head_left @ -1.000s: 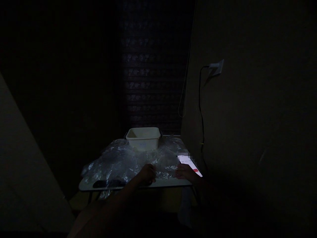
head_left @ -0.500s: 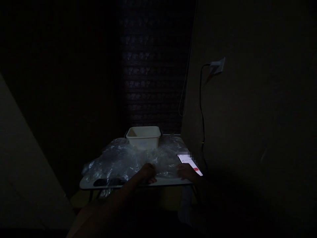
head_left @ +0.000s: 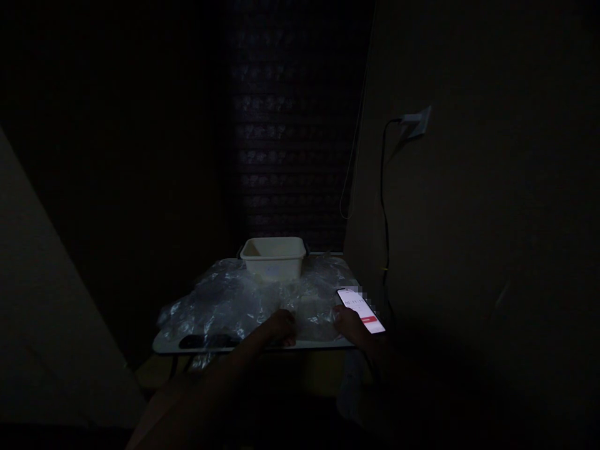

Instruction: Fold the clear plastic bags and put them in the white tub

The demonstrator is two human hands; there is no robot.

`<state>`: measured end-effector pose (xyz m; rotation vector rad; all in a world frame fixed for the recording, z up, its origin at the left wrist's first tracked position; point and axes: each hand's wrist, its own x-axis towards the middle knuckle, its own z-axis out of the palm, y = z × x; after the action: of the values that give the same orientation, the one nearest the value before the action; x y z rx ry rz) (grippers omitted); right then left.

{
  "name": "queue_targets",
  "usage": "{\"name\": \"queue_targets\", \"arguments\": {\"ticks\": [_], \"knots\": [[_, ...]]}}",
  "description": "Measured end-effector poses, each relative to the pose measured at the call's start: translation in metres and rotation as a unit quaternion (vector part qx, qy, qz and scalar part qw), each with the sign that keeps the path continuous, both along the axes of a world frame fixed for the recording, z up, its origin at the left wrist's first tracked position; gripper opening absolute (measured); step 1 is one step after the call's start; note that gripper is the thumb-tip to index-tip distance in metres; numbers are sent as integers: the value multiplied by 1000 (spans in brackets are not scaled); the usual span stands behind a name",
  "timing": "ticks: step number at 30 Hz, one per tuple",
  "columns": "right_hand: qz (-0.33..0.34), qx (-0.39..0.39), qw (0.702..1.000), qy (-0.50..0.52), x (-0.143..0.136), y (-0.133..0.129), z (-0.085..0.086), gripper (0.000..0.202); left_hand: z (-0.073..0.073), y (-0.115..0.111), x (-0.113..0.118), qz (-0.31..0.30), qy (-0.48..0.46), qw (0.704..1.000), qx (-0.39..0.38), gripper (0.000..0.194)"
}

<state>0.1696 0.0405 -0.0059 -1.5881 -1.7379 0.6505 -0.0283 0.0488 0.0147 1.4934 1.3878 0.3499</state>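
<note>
A crumpled heap of clear plastic (head_left: 225,306), thin and shiny like bags or film, spreads over a small folding table (head_left: 165,343). At its near edge my left hand (head_left: 281,327) is closed, fingers curled down on the plastic. My right hand (head_left: 347,323) pinches the plastic's right side near the front edge, with the thumb toward the left. A flatter stretch of plastic lies between both hands. Dim light hides the fingertips. Behind the heap stands a white plastic tub (head_left: 274,265) with dark side handles; its inside is too dark to make out.
A lit phone (head_left: 363,311) lies at the table's right edge, beside my right hand. A black cable (head_left: 385,212) hangs from a wall socket (head_left: 420,122) on the right. Dark blinds (head_left: 290,137) cover the back.
My right hand has turned slightly and its fingers look more closed on the plastic. The left hand stays almost in place. The view has shifted a little.
</note>
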Motion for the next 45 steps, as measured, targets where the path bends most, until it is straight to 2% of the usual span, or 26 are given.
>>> {"name": "queue_targets", "arguments": {"ticks": [3,9,12,17,19,22,24,26,28,31,33,37,39,41,45], "knots": [[6,-3,1000,1,-1,1,-3,38,1,2,-3,-5,-3,1000,3,29],[-18,23,999,-33,-4,2,-3,36,6,4,-12,-30,-38,996,69,28],[-15,21,998,-49,-5,0,-2,39,5,4,-12,-45,-20,996,80,27],[-11,23,996,-89,-4,0,-1,41,8,3,-14,-80,54,990,103,36],[-11,13,996,-92,-4,1,-1,42,12,3,-16,-93,115,976,161,33],[-10,-11,995,-96,-5,2,0,43,18,1,-15,-96,205,932,284,26],[-11,-13,995,-100,-7,2,1,44,18,-3,-9,-107,216,908,343,28],[-13,-7,995,-101,-9,0,3,44,11,-10,0,-159,223,875,399,35],[-12,0,995,-103,-10,-3,3,45,1,-17,9,-190,267,855,402,43],[-2,16,992,-125,-9,-7,6,46,-10,-27,14,-184,348,841,371,49],[-4,31,986,-163,-8,-9,10,45,-11,-31,14,-175,380,834,359,51],[-22,101,965,-242,-9,-11,22,35,-3,-32,12,-168,396,820,378,54],[23,141,957,-253,-13,-10,25,33,0,-29,15,-174,387,815,396,54],[96,167,948,-254,-19,-7,22,35,-2,-25,21,-181,375,813,407,52],[204,185,919,-283,-31,0,4,41,-15,-16,32,-186,367,811,415,51]]}}
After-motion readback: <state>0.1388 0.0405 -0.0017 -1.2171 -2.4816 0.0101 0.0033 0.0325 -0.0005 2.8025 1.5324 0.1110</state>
